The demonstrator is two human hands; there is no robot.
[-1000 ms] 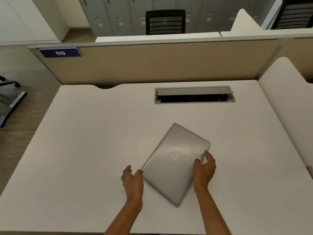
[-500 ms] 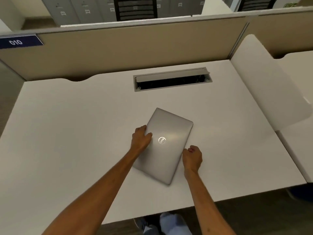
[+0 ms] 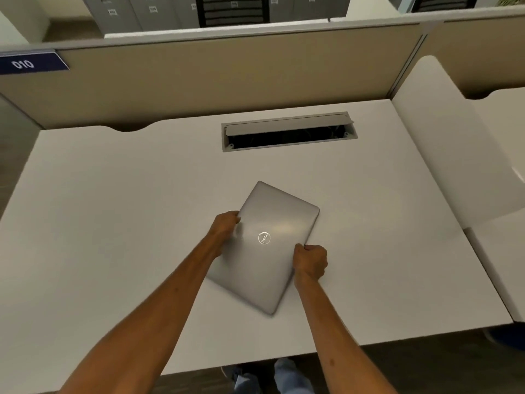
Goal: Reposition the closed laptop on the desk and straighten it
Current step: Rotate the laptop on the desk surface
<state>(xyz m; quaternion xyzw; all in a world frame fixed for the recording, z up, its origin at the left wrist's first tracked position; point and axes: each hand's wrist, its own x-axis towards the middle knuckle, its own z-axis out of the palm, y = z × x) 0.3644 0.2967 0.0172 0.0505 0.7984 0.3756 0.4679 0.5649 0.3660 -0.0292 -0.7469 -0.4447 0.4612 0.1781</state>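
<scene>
Both our hands grip the closed silver laptop (image 3: 272, 245): left hand (image 3: 224, 224) and right hand (image 3: 311, 261) clasp opposite edges; it lies skewed on the counter (image 3: 113, 223), nearer us than the cable slot (image 3: 288, 132).

Cable port (image 3: 289, 131) recessed near desk's far edge, right of centre; grey flap raised, dark slot open beneath. Beige partition (image 3: 216, 78) runs along far edge. Blue label (image 3: 29, 63) reading "010" at partition's upper left. Curved notch (image 3: 125, 127) cut into far edge toward left corner. White side panel (image 3: 443, 143) stands along right edge. Grey lockers (image 3: 136, 9) and black chair back (image 3: 233, 9) beyond partition. Jeans-clad legs (image 3: 272, 376) visible below near edge.
</scene>
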